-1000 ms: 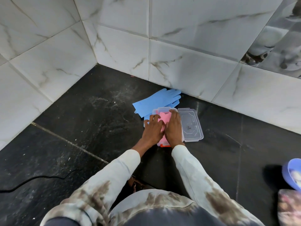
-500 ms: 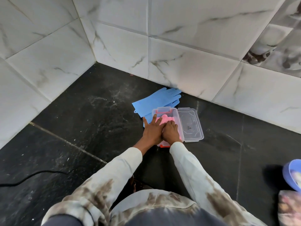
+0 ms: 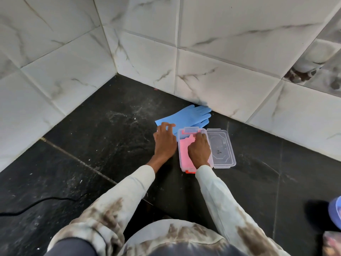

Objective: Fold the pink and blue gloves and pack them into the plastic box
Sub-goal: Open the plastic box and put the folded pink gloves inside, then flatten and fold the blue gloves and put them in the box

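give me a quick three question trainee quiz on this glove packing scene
1. True or false: the folded pink gloves lie inside the clear plastic box.
2. Which hand reaches toward the flat blue rubber gloves: A left hand, B right hand?
3. Fill in: the clear plastic lid lies on the box's ____ side.

Key: 1 true. 2 A. 3 right.
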### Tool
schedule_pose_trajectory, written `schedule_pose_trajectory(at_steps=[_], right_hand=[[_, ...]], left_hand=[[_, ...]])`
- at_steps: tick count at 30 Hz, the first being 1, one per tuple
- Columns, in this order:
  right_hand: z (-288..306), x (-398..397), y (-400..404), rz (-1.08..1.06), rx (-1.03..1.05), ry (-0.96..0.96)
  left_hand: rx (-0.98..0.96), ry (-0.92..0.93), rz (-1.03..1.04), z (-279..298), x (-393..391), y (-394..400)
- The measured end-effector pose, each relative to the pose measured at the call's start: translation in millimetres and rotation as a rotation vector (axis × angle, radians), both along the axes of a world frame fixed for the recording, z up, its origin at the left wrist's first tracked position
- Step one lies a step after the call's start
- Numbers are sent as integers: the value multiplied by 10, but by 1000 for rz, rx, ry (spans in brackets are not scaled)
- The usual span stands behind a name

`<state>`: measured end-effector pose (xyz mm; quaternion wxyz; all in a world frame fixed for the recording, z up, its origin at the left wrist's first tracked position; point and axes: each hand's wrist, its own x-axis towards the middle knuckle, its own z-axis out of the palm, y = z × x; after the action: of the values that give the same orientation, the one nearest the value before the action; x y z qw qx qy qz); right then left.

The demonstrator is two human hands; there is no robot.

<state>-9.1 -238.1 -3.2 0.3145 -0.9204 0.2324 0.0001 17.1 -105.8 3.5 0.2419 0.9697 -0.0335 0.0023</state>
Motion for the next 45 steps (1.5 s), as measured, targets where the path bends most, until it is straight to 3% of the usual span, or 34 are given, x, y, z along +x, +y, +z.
schedule_pose_trajectory(at_steps=[3,7,15,17,19,22,25,27,29,32,39,43,45], right_hand=[[56,77,102,1,33,-109],[61,138,315,69,76,-212],[-65,199,486,88,185,-180],[-72,206,492,79,216,-172],[-58,229,529,57,270,-174],[-12,266,657,-33,384,-170],[57,337,828,-137,538,-110],[119,403,957,-216,859,-7],[165,449,1077,-287,1236,113],[85,375,1311,-241,1524,176],[-307,-61,1520,-282,1550,285],[-366,-51,1404,-387,1687,286],[-323,22,1378,-338,1569,285]], left_hand=[[-1,107,88,-16,153,175],[168,180,-62,-67,298,264],[391,143,-158,-279,519,233],[334,124,-129,-253,592,234],[22,160,-24,-177,682,239],[-693,274,211,35,841,284],[-1278,335,404,280,927,400],[-1511,325,511,357,879,567],[-1562,281,578,314,686,789],[-1489,362,648,13,231,1106],[-917,693,598,-439,-631,1631],[-414,555,385,-343,-620,1755],[-286,473,389,-320,-574,1774]])
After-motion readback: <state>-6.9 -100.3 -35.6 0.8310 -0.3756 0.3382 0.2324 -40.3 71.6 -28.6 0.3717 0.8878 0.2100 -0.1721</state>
